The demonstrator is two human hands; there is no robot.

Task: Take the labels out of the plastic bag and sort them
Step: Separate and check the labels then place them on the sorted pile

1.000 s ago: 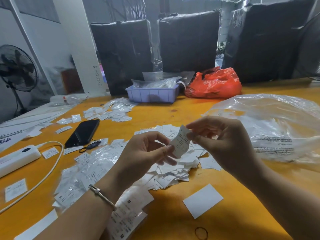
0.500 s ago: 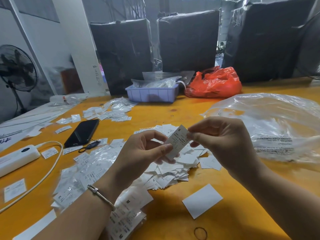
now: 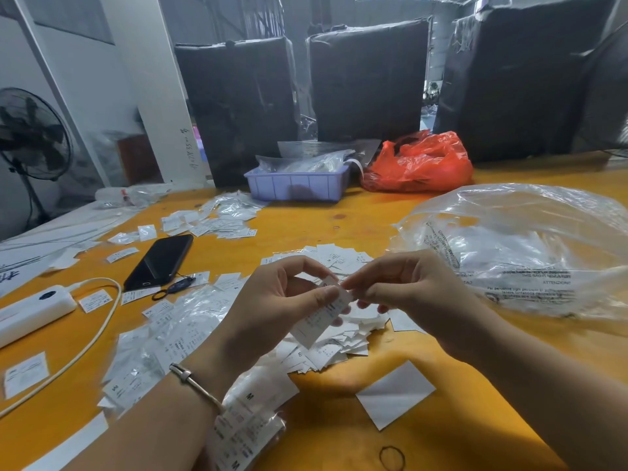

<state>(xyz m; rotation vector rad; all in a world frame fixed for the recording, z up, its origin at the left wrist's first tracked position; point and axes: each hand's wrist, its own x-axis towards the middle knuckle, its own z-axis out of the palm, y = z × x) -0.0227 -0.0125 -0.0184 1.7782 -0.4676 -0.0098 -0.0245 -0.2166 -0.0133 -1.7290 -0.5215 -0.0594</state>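
Both hands meet over the middle of the orange table [image 3: 339,419]. My left hand [image 3: 275,307] pinches a small white printed label [image 3: 323,316] with thumb and fingers; my right hand [image 3: 407,294] pinches the label's upper end with its fingertips. Under the hands lies a heap of loose white labels [image 3: 333,351]. A large clear plastic bag [image 3: 523,246] with printed warnings lies crumpled to the right. Small clear sleeves holding labels [image 3: 163,341] spread out at the left, and a bundle marked M [image 3: 248,413] lies under my left wrist.
A black phone [image 3: 159,261] and a white power bank with cable [image 3: 34,311] lie at the left. A lilac tray [image 3: 299,183] and a red bag [image 3: 418,163] stand at the back, before black wrapped bales. A white card [image 3: 394,394] and rubber band [image 3: 392,457] lie near the front edge.
The label has tipped from upright to slanting down toward my left hand. My right hand has moved left and closed in on the label's top end, beside my left thumb.
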